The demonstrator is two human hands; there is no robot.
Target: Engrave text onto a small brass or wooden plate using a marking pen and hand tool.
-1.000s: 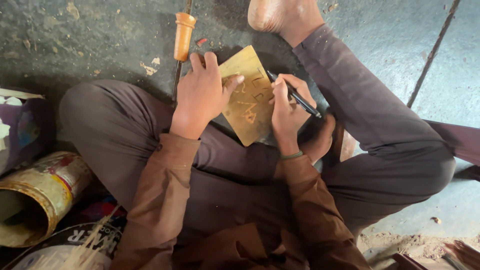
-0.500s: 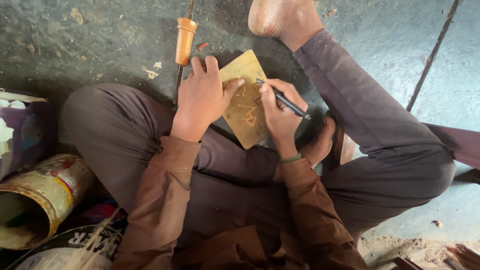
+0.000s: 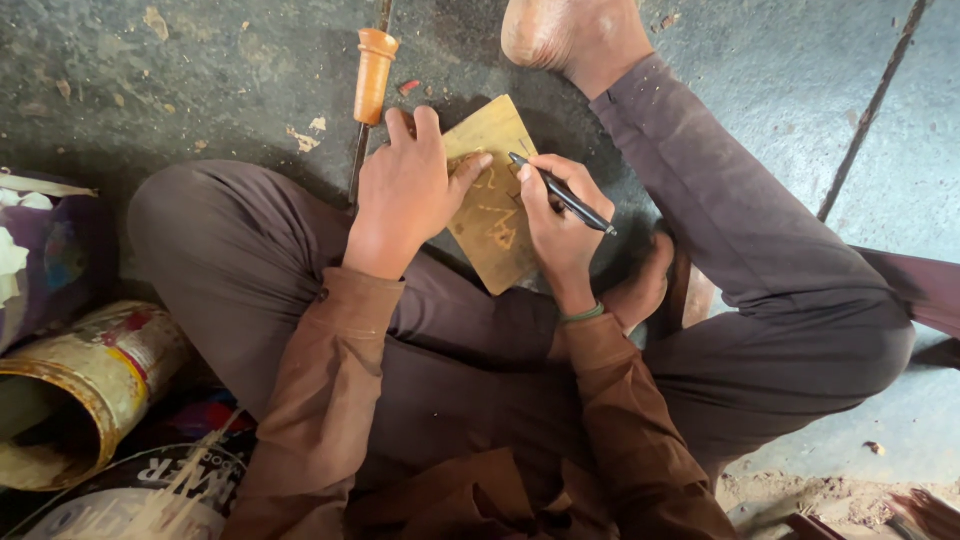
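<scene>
Your right hand (image 3: pixel 556 222) closes its grip around a black pen (image 3: pixel 563 194), tip set on the upper edge of a small yellowish-brown plate (image 3: pixel 494 205). Your left hand (image 3: pixel 406 190) lies flat on the plate's left side, thumb across it. The plate, a tilted rectangle bearing scratched line markings, rests over your crossed legs above the grey floor (image 3: pixel 200 80); a wooden-handled tool (image 3: pixel 373 66) lies just beyond.

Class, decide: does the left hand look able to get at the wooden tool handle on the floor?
Probably yes. The left hand rests on the brass plate, and the handle lies just beyond its fingers with only bare floor between.
</scene>
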